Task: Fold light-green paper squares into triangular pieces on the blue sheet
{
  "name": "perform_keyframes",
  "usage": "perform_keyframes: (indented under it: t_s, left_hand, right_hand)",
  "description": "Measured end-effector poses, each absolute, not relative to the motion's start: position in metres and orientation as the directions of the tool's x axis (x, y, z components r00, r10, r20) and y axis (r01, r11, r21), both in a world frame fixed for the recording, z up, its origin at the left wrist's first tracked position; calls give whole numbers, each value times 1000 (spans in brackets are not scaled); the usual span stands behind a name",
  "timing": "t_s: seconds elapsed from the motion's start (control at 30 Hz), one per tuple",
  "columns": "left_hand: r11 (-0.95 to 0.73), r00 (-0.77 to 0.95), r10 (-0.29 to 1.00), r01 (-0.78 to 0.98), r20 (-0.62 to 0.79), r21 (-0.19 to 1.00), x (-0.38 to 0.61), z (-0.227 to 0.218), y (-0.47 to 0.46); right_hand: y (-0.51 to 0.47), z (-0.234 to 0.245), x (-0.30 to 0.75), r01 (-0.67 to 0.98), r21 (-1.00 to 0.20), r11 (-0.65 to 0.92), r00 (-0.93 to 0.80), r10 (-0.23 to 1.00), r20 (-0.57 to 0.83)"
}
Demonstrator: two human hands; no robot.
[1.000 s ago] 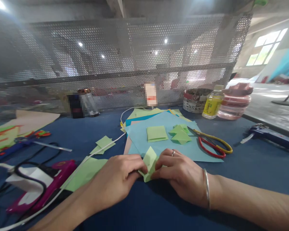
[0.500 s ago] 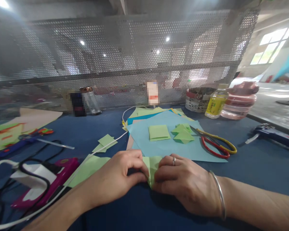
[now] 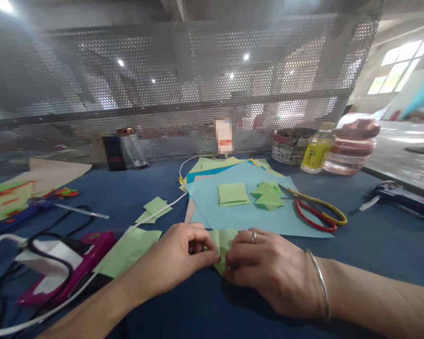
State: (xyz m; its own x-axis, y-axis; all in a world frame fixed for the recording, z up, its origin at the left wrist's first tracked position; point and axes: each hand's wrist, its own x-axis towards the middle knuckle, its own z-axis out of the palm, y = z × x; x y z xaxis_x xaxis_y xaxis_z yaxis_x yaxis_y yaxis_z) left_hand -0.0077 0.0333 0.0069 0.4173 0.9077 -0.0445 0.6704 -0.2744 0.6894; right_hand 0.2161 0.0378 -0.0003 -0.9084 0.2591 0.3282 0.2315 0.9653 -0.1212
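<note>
Between my two hands, a small creased piece of light green paper (image 3: 223,241) lies at the near side of the table. My left hand (image 3: 183,254) pinches its left part between thumb and fingers. From the other side, my right hand (image 3: 265,263), with a ring and a bangle, has its curled fingers closed on the paper's right part. Fingers hide much of the paper. Just beyond are a stack of green paper squares (image 3: 233,194) and several folded green pieces (image 3: 268,195), all resting on light blue sheets (image 3: 219,221). Scissors (image 3: 316,212) with red and yellow handles lie right of them.
Loose green squares (image 3: 157,207) and a white cable (image 3: 109,254) lie left, near a magenta power strip (image 3: 99,249). A glue gun (image 3: 406,197) is at right. Behind stand a yellow-labelled bottle (image 3: 316,153), a pink jug (image 3: 353,148), a basket (image 3: 291,146) and a glass bottle (image 3: 136,148).
My left thumb has shifted slightly up and right over the paper, and its fingers have curled more. My right hand stays almost in place on the paper.
</note>
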Motion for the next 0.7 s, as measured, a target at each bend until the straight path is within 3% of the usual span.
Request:
perform_keyframes:
  t_s: [0.27,0.57,0.7]
  left_hand:
    - [-302,419,908,668,-9,680,-6,6,33]
    - [-320,538,842,539,-27,779,-10,12,33]
    - [-347,536,844,564,-12,750,-7,11,33]
  right_hand:
    - [39,1,216,240,-111,964,-922,262,285]
    - [38,2,216,228,-129,965,-920,257,297]
    - [39,0,216,224,-130,966,-916,254,311]
